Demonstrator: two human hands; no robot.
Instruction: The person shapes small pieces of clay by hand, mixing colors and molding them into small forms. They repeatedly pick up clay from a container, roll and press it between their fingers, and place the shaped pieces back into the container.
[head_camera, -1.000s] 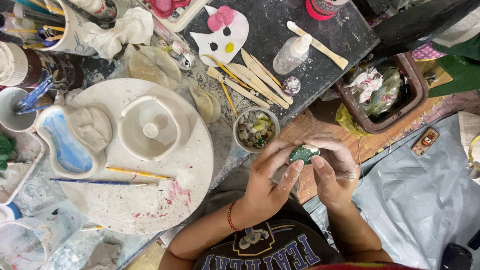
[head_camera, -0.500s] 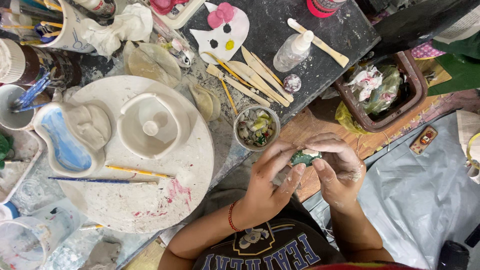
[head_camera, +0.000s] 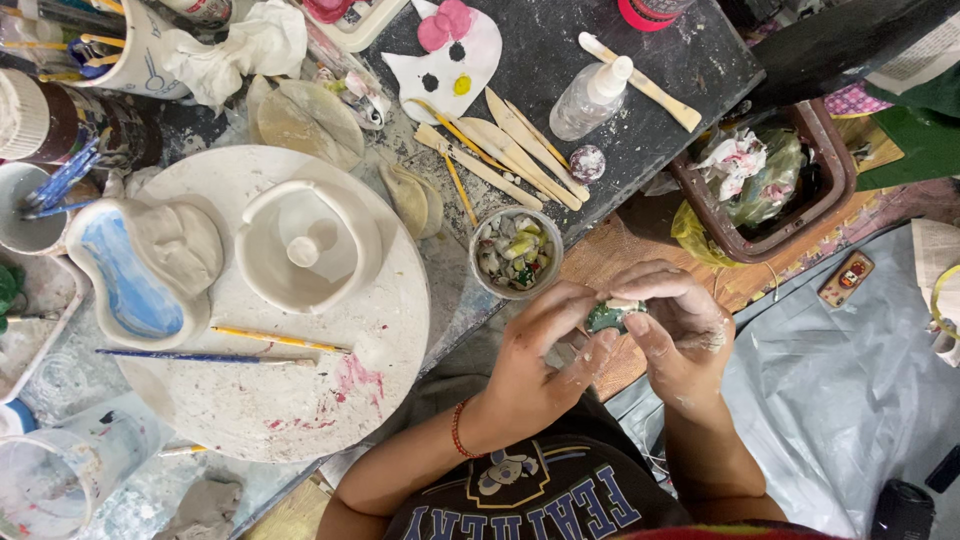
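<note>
My left hand (head_camera: 540, 355) and my right hand (head_camera: 672, 325) meet over my lap, just off the table's edge. Both pinch a small green lump of clay (head_camera: 605, 316) with a pale bit on top; fingers cover most of it. A red band circles my left wrist. Close by on the table stands a small bowl (head_camera: 516, 253) filled with several coloured chips.
A round white board (head_camera: 300, 400) carries a white clay dish (head_camera: 310, 245), a blue-glazed heart dish (head_camera: 135, 275) and two brushes. Wooden modelling tools (head_camera: 510, 145), a spray bottle (head_camera: 590, 95), a cat-face plaque (head_camera: 450, 55) and a brown bin (head_camera: 765, 180) lie beyond.
My hands have shifted slightly and the fingers have worked around the green lump; it stays held between both hands.
</note>
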